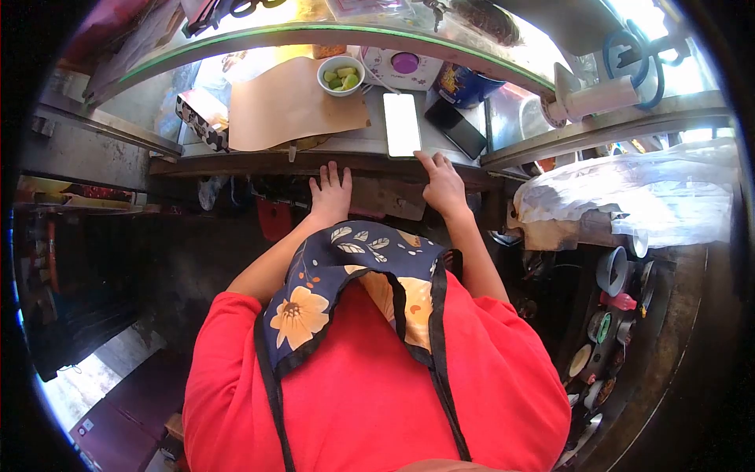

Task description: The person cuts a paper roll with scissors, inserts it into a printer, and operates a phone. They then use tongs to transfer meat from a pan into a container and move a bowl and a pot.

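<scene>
A phone with a bright white screen (403, 126) lies on the counter. My right hand (444, 185) is at its lower edge, index finger stretched toward the screen's bottom corner, the other fingers partly curled, nothing held. To the left, my left hand (330, 193) rests against the counter's front edge with its fingers spread and holds nothing. Beyond it, a brown paper sheet (287, 106) covers part of the counter, with a white bowl of cut green pieces (340, 76) at its upper right corner. A dark phone (456, 127) lies right of the lit one.
Behind the phones stand a white device with a purple knob (405, 63) and a blue tub (465, 85). A glass shelf edge (314, 35) crosses above. White plastic sheeting (629, 193) is at the right, above several bowls (612, 270). A patterned box (203, 122) sits left.
</scene>
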A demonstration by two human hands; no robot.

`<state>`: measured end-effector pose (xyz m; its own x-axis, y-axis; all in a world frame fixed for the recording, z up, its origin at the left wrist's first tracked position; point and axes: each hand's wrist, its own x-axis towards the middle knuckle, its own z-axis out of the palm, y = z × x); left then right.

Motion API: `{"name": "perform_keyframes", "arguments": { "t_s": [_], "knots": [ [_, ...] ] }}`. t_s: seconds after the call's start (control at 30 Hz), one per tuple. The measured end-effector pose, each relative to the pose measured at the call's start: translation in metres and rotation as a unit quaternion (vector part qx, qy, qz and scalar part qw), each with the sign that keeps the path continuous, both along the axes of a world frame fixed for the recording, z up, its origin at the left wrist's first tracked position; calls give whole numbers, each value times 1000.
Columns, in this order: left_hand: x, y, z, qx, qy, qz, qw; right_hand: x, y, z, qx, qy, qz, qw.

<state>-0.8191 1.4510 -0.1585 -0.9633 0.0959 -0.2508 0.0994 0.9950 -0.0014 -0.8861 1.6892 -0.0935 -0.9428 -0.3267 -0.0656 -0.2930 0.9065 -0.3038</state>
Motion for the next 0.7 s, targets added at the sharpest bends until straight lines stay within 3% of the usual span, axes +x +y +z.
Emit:
{"name": "perform_keyframes", "arguments": {
  "t_s": [0.27, 0.47, 0.53, 0.7],
  "knots": [
    [2, -2, -3, 8, 28, -2, 1000, 0, -3, -8, 57, 43, 5, 997],
    [1, -3, -1, -4, 23, -7, 1000, -21, -2, 21, 0, -98, -39, 994],
    [1, -1, -5, -4, 45, 13, 999, -31, -1, 14, -2, 17, -39, 999],
    [3, -2, -9, -8, 63, 19, 998, -44, -15, 8, -8, 79, -21, 997]
  ]
}}
